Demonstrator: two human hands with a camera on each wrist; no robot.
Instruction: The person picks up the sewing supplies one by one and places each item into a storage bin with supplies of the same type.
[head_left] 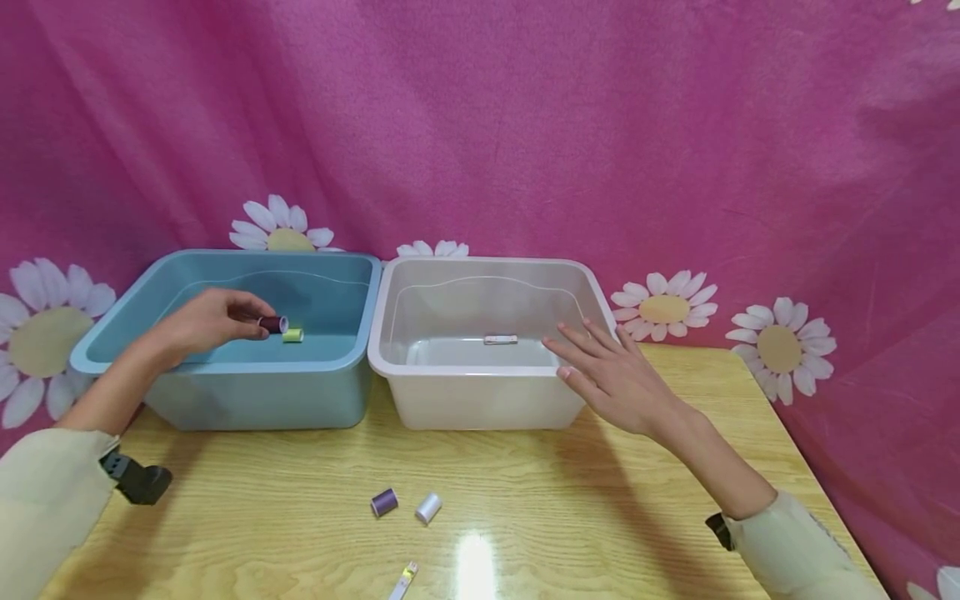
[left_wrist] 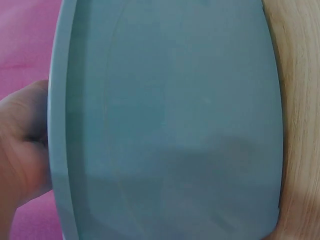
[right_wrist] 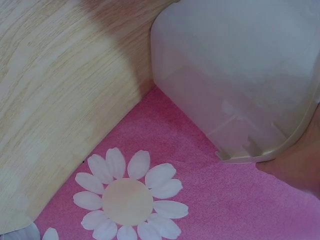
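Over the blue bin (head_left: 255,392) my left hand (head_left: 213,321) pinches a dark maroon thread spool (head_left: 272,323) between thumb and fingers. A yellow-green thread spool (head_left: 293,335) lies inside that bin, just beyond the held one. My right hand (head_left: 618,379) is spread with straight fingers at the right front rim of the white bin (head_left: 480,400), holding nothing. Inside the white bin lies a small pale strip-like item (head_left: 500,339). In the left wrist view the blue bin's wall hides the fingertips and spool.
On the wooden table (head_left: 285,517), in front of the bins, lie a purple thread spool (head_left: 384,502) and a white thread spool (head_left: 428,507). Nearer the front edge is a narrow white item with a yellow part (head_left: 404,581). A pink flowered cloth (head_left: 525,133) hangs behind.
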